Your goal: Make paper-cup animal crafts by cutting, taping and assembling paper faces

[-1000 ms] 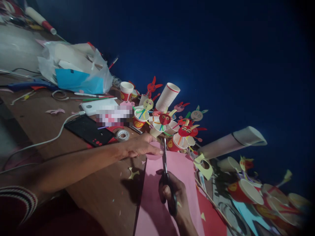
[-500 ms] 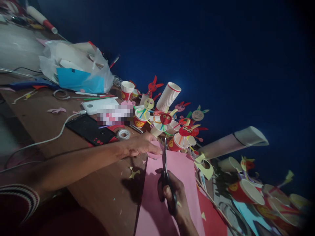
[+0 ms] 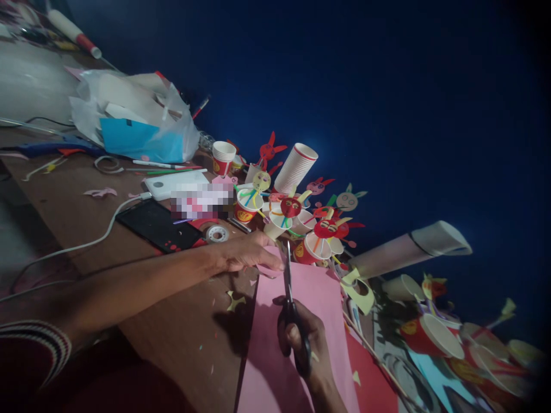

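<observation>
Between its thumb and fingers, my left hand point(image 3: 249, 254) pinches a small pink paper piece point(image 3: 272, 265). My right hand point(image 3: 303, 335) is closed round the black handles of a pair of scissors point(image 3: 288, 275), whose blades point away from me and lie at the right edge of that piece. Under the scissors lies a large pink sheet point(image 3: 275, 355), partly over a red sheet point(image 3: 372, 373). Yellow paper scraps point(image 3: 235, 302) rest on the brown table left of the pink sheet.
Paper cups with paper figures point(image 3: 290, 207) stand beyond my hands. At left are a black phone point(image 3: 157, 225), a tape roll point(image 3: 217, 234), a white power bank point(image 3: 176, 184) and a plastic bag point(image 3: 142, 117). A rolled tube point(image 3: 408, 249) and more cups point(image 3: 433, 335) lie right.
Both hands and the scissors have hardly moved; the scissor blades look slightly closer together. The whole view has shifted very slightly.
</observation>
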A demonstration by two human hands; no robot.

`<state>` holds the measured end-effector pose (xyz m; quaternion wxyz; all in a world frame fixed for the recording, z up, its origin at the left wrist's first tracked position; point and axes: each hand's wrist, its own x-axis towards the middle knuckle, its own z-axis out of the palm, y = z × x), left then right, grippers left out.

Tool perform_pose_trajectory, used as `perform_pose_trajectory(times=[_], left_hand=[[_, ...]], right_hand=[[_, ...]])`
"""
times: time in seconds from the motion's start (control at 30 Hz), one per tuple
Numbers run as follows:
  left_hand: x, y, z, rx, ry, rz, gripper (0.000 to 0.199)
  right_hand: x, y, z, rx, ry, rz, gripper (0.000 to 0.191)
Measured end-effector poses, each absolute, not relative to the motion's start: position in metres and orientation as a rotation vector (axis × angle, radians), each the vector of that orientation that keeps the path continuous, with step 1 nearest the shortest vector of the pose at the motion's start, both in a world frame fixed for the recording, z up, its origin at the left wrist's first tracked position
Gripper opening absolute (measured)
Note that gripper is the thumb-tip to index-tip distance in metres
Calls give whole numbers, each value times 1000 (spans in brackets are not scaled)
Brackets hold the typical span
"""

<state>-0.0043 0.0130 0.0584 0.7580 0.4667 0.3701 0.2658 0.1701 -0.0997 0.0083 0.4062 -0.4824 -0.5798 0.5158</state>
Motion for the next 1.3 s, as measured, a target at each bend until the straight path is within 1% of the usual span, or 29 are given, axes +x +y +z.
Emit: perform_pose_trajectory(times=[0.2,0.37,0.5,0.73,1.03,1.3], left_hand=[[-6,13,61,1052,833,556,12],[-5,12,60,1061,822,549,15],[-3,11,57,1046,807,541,19],[-5,14,55,1055,780,522,15],[-6,20,50,994,795,458,17],[-7,22,49,1043,771,432,10]], right_hand=[[170,-101,9,-1210,-1475,1309,55],[170,-100,7,-1147,-1475,1390,56],[169,-100,9,-1188,-1475,1353,55],[171,-100,10,-1198,-1462,1354,53],[174,-101,6,-1164,-1457,1375,50],[176,-100,10,-1163,-1473,1456,53]])
